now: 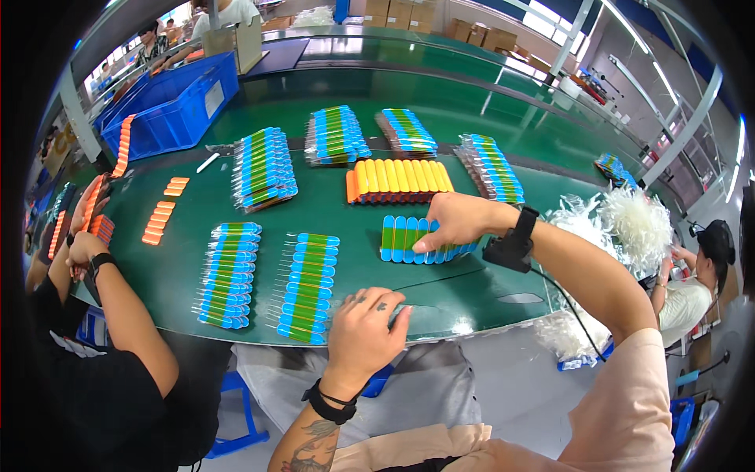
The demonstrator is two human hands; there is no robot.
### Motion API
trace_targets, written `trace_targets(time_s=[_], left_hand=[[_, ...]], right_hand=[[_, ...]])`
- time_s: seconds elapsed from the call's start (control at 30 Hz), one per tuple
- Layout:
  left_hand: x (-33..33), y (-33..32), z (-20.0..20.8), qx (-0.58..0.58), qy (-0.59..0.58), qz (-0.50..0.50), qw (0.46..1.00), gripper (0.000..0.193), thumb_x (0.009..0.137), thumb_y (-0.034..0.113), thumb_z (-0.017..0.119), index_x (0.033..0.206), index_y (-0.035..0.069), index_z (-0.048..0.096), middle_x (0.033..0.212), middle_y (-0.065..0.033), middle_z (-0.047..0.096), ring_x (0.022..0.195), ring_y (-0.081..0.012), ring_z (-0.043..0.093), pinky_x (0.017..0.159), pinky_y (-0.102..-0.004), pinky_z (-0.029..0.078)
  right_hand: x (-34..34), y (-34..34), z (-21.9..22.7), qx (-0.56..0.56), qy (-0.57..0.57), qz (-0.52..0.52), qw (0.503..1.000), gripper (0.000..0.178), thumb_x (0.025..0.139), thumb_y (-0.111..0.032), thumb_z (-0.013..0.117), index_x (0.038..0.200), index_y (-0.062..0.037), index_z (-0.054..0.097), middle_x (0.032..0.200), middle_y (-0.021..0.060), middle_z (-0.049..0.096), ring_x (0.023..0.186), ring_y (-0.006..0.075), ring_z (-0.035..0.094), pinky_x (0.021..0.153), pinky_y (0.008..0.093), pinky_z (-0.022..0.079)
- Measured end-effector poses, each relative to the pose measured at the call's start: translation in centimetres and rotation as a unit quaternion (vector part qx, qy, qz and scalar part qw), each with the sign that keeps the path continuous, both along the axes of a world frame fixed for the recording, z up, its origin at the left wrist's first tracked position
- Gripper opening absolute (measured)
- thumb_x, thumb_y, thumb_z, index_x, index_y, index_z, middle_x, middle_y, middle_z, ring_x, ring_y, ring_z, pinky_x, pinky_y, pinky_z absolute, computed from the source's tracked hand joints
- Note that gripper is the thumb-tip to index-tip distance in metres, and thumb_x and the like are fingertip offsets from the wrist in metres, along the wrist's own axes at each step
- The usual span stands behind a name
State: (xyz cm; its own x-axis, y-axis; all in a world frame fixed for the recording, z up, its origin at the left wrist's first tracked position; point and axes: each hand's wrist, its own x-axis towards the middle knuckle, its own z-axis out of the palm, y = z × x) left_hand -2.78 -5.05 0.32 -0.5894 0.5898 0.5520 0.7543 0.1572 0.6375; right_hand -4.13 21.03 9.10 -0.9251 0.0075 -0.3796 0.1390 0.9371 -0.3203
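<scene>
My right hand (460, 223) reaches over a row of flat, round-ended blue-and-green strips (401, 239). Its thumb presses on their top and the other fingers curl out of sight at the far side. By the table's front edge, my left hand (366, 334) is held loosely, thumb apart from the fingers, with no object visible in it. Just left of it lies a bundle of the same strips (308, 287) with clear film ends sticking out, and another bundle (228, 275) lies farther left. Beyond my right hand stands a block of yellow-orange round-ended strips (401, 179).
More blue-and-green bundles (263, 167) line the table's far side. A blue crate (173, 110) stands at the back left. A co-worker's hands (85, 248) handle orange strips beside small orange pieces (159, 222). Shredded white film (637, 220) heaps at the right edge, near another person (700, 283).
</scene>
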Motion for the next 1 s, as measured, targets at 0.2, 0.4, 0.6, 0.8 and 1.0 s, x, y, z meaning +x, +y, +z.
trace_targets(time_s=[0.2, 0.4, 0.6, 0.8, 1.0], left_hand=[[0.1, 0.4, -0.1, 0.003, 0.004, -0.013, 1.000, 0.013, 0.080, 0.011, 0.076, 0.091, 0.005, 0.073, 0.093, -0.0104, 0.071, 0.085, -0.0329, 0.068, 0.077, -0.0411, 0.054], [0.0, 0.2, -0.1, -0.007, 0.003, 0.007, 1.000, 0.013, 0.080, 0.012, 0.076, 0.090, 0.005, 0.073, 0.093, -0.0097, 0.071, 0.086, -0.0323, 0.068, 0.078, -0.0411, 0.054], [0.1, 0.1, 0.0, -0.004, 0.003, 0.006, 1.000, 0.012, 0.080, 0.012, 0.076, 0.090, 0.005, 0.072, 0.093, -0.0091, 0.071, 0.086, -0.0315, 0.068, 0.078, -0.0406, 0.053], [0.1, 0.4, -0.1, 0.006, 0.012, -0.005, 1.000, 0.012, 0.079, 0.011, 0.076, 0.090, 0.006, 0.072, 0.092, -0.0087, 0.071, 0.085, -0.0314, 0.068, 0.077, -0.0405, 0.053], [0.0, 0.2, -0.2, -0.007, 0.008, -0.002, 1.000, 0.012, 0.080, 0.011, 0.076, 0.089, 0.005, 0.072, 0.092, -0.0086, 0.071, 0.085, -0.0309, 0.068, 0.077, -0.0407, 0.053]], right_hand=[[0.8, 0.7, 0.6, -0.045, -0.026, -0.021, 0.998, 0.061, 0.085, -0.056, 0.075, 0.075, 0.0039, 0.071, 0.066, 0.0160, 0.065, 0.064, 0.0269, 0.065, 0.061, 0.0423, 0.050], [0.2, 1.0, 0.3, 0.030, -0.058, -0.001, 0.998, 0.059, 0.088, -0.054, 0.075, 0.078, 0.0038, 0.073, 0.061, 0.0117, 0.062, 0.063, 0.0192, 0.063, 0.058, 0.0379, 0.048], [0.4, 1.9, -0.4, 0.002, -0.027, -0.052, 0.998, 0.071, 0.089, -0.064, 0.068, 0.071, 0.0047, 0.069, 0.061, 0.0140, 0.059, 0.062, 0.0232, 0.062, 0.058, 0.0421, 0.048], [1.1, 2.7, -0.3, -0.051, -0.008, -0.068, 0.996, 0.071, 0.093, -0.064, 0.063, 0.071, 0.0030, 0.070, 0.063, 0.0155, 0.062, 0.064, 0.0243, 0.063, 0.062, 0.0432, 0.050], [0.9, 2.7, -1.3, 0.007, -0.030, -0.100, 0.995, 0.074, 0.096, -0.064, 0.059, 0.066, 0.0033, 0.065, 0.065, 0.0156, 0.063, 0.065, 0.0238, 0.064, 0.064, 0.0435, 0.050]])
